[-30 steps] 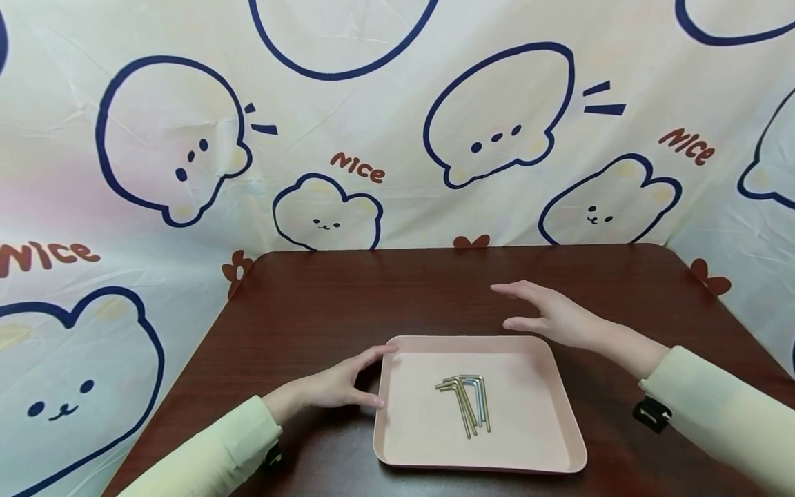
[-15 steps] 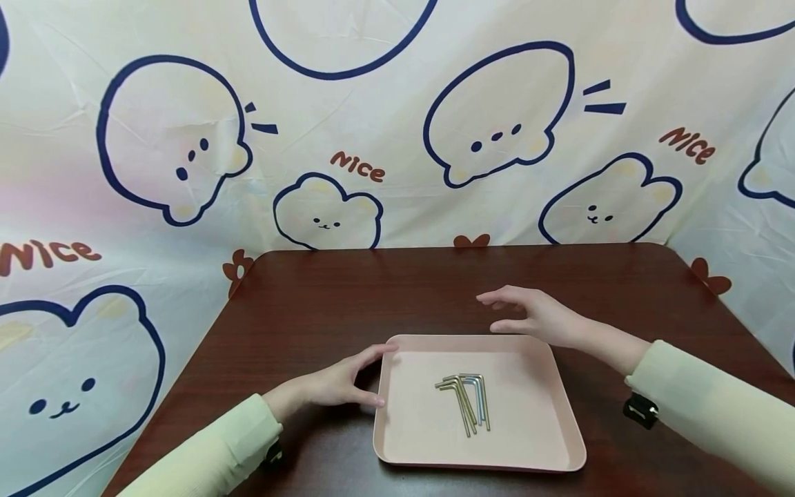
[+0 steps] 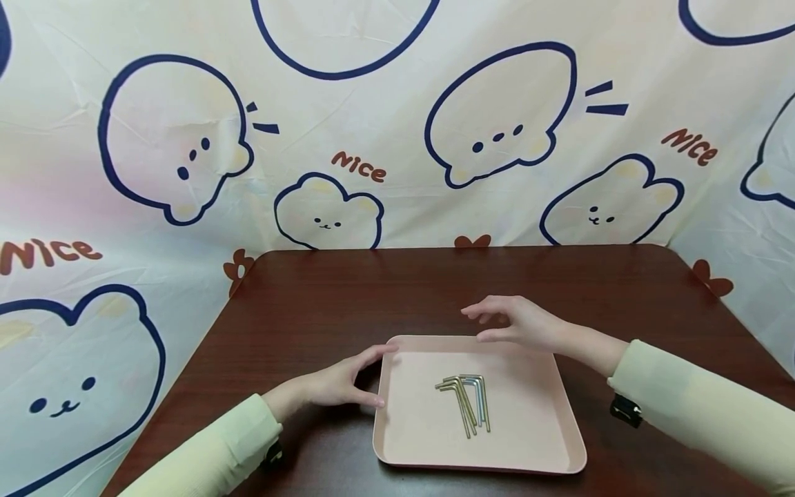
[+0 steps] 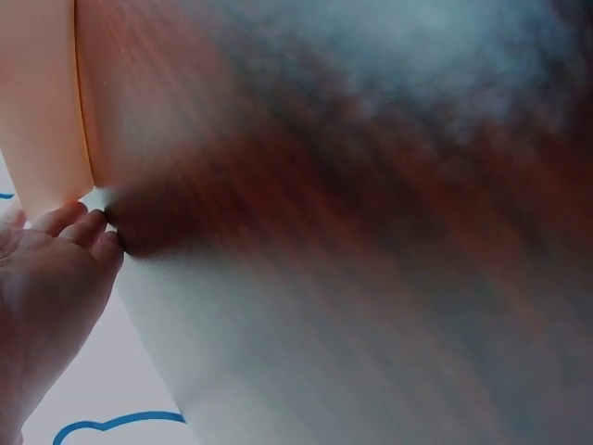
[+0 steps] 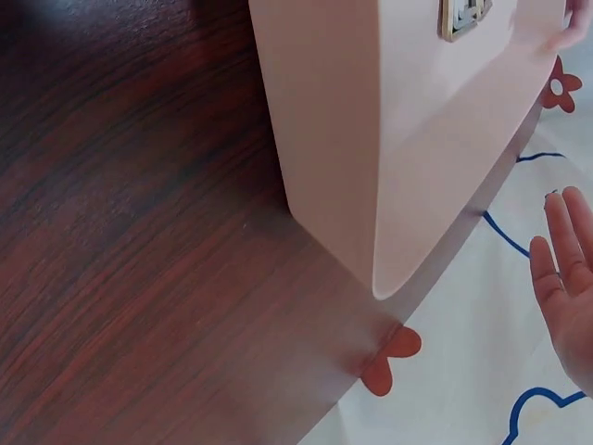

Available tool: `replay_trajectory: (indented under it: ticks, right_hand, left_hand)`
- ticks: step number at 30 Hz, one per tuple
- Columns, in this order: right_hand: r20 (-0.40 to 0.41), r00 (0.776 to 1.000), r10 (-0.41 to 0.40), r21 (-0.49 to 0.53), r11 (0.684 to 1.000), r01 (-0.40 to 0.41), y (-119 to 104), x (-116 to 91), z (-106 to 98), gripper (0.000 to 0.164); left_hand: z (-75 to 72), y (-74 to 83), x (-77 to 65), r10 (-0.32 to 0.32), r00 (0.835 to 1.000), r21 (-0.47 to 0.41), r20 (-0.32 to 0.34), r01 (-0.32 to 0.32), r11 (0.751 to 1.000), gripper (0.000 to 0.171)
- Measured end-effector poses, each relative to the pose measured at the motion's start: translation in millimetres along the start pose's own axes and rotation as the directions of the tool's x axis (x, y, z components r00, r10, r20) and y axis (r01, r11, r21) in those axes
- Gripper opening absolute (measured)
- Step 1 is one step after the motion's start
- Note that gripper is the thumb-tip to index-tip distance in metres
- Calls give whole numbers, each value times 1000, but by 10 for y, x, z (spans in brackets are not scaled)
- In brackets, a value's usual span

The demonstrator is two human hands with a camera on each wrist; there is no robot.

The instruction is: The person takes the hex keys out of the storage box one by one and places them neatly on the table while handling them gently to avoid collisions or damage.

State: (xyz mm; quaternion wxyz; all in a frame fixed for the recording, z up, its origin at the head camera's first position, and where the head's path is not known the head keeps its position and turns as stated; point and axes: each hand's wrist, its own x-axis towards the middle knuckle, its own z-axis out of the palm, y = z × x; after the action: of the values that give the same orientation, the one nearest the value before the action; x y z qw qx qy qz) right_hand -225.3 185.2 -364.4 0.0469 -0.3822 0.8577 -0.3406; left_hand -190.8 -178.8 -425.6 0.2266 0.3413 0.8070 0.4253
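Observation:
In the head view, a pink rectangular tray (image 3: 534,421) lies on the dark wooden table. Several L-shaped hex keys (image 3: 462,411), gold-coloured apart from a silver one, lie bunched together in its middle. My left hand (image 3: 332,383) is at the tray's left side, thumb at the side rim and fingers at the far left corner. Those fingers also show at the tray's edge in the left wrist view. Over the far right part of the rim is my right hand (image 3: 524,323), thumb and fingers apart with nothing between them. The right wrist view shows that hand (image 5: 570,278) beyond the tray's corner.
The brown table (image 3: 348,297) stretches behind the tray to a cloth backdrop (image 3: 397,138) printed with cartoon bears and the word "Nice". Each sleeve has a small black device at the cuff, as on the right wrist (image 3: 626,410).
My right hand has moved left and a little nearer, from beyond the tray's far right corner to over its far rim. The left hand, tray and hex keys stay put.

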Motion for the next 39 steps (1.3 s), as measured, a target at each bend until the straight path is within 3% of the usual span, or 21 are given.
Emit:
replay_trajectory:
  ticks: [19,32,39]
  right_hand:
    - [109,993,-53,55,997,47,-67,135,198,43]
    - [109,989,-105,63,993,98,-99,171,358,32]
    - [181,979,-96,63,994,86,-109,149,471,26]
  left_hand:
    - [-8,2,10,-14,1000,-38,6,14,999,85]
    - [-4,2,19,-22,1000,-33,9,22,999,83]
    - [-6,-1,18,-13,1000,-30,10,14,999,84]
